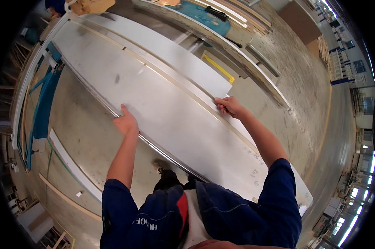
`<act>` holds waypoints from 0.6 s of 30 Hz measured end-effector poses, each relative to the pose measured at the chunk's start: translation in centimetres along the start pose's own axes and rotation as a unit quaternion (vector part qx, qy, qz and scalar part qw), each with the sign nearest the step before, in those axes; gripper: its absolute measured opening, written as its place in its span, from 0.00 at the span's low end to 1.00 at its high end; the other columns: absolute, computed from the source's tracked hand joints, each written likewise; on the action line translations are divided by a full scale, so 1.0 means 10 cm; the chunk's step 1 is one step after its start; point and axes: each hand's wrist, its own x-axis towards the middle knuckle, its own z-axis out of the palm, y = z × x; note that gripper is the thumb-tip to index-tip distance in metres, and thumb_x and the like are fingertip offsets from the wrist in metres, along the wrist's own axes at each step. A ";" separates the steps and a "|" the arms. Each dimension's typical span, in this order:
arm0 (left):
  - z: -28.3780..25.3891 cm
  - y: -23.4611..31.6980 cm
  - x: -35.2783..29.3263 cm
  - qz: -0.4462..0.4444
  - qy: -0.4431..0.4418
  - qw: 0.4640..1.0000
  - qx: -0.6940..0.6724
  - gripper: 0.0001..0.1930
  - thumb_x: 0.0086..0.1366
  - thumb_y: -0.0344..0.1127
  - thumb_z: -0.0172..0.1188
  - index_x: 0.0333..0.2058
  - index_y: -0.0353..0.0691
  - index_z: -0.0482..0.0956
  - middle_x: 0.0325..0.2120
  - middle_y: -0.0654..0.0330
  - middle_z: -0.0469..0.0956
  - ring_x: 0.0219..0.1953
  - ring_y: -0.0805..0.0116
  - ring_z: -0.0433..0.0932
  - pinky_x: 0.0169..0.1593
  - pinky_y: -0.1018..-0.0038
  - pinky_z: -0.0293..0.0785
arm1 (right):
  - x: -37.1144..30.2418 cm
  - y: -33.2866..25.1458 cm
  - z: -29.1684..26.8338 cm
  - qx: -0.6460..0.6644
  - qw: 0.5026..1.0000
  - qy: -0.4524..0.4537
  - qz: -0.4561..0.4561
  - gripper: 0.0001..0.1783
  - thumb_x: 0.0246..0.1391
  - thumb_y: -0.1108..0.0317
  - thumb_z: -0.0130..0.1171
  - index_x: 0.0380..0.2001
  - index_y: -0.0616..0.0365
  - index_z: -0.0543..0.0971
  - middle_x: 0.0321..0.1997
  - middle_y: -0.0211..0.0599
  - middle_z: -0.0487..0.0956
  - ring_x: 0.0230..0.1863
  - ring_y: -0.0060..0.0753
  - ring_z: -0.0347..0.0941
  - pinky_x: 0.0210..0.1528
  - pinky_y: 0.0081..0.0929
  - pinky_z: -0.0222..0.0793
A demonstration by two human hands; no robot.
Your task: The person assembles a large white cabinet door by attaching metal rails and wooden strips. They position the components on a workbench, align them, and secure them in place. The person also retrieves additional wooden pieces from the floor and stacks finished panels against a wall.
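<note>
A long, pale grey-white panel (pixel 162 108) stretches diagonally in front of me from the far left to the near right. My left hand (pixel 126 123) grips its near edge, the thumb on top and the other fingers mostly hidden over the side. Along that edge runs a shiny metal-looking rim (pixel 162 152). My right hand (pixel 230 107) is closed at the panel's far edge, its fingers curled and pinching there. A narrow light strip (pixel 187 92) runs lengthwise on the panel near the right hand. Beyond it lies a second white panel (pixel 171 54).
Blue metal framing (pixel 46 99) stands at the left. Past the panels are a long pale beam (pixel 245 62), a yellow bar (pixel 218 68) and a grey tube (pixel 263 60). A large brown box (pixel 299 21) stands far right. Another person's dark sleeve (pixel 56 5) shows at the far left end.
</note>
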 end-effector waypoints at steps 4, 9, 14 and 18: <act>0.12 -0.01 0.05 0.005 0.013 1.000 0.021 0.44 0.63 0.73 0.51 0.44 0.25 0.69 0.43 0.35 0.77 0.47 0.41 0.80 0.48 0.52 0.78 | 0.16 0.09 0.03 0.013 1.000 -0.002 0.005 0.20 0.59 0.51 0.68 0.22 0.51 0.74 0.20 0.22 0.75 0.17 0.14 0.68 0.17 0.14 0.62; 0.28 -0.16 0.20 0.016 0.023 1.000 0.007 0.44 0.62 0.73 0.52 0.45 0.26 0.67 0.43 0.38 0.76 0.44 0.42 0.81 0.46 0.52 0.79 | 0.32 0.12 0.20 0.040 0.999 -0.008 0.020 0.17 0.61 0.54 0.67 0.25 0.51 0.75 0.22 0.20 0.74 0.19 0.12 0.67 0.19 0.12 0.63; 0.54 -0.27 0.52 0.024 0.023 0.999 -0.009 0.44 0.62 0.72 0.52 0.46 0.26 0.67 0.46 0.38 0.74 0.44 0.42 0.80 0.46 0.52 0.79 | 0.69 0.22 0.34 0.052 0.999 -0.011 0.007 0.17 0.60 0.54 0.68 0.26 0.51 0.76 0.21 0.20 0.74 0.19 0.13 0.67 0.19 0.12 0.63; 0.58 -0.37 0.55 0.024 0.012 1.000 -0.016 0.43 0.62 0.72 0.51 0.45 0.25 0.67 0.46 0.37 0.73 0.45 0.43 0.80 0.46 0.52 0.79 | 0.83 0.30 0.43 0.042 0.999 -0.001 0.014 0.17 0.60 0.54 0.68 0.25 0.51 0.76 0.21 0.19 0.73 0.19 0.12 0.67 0.19 0.12 0.63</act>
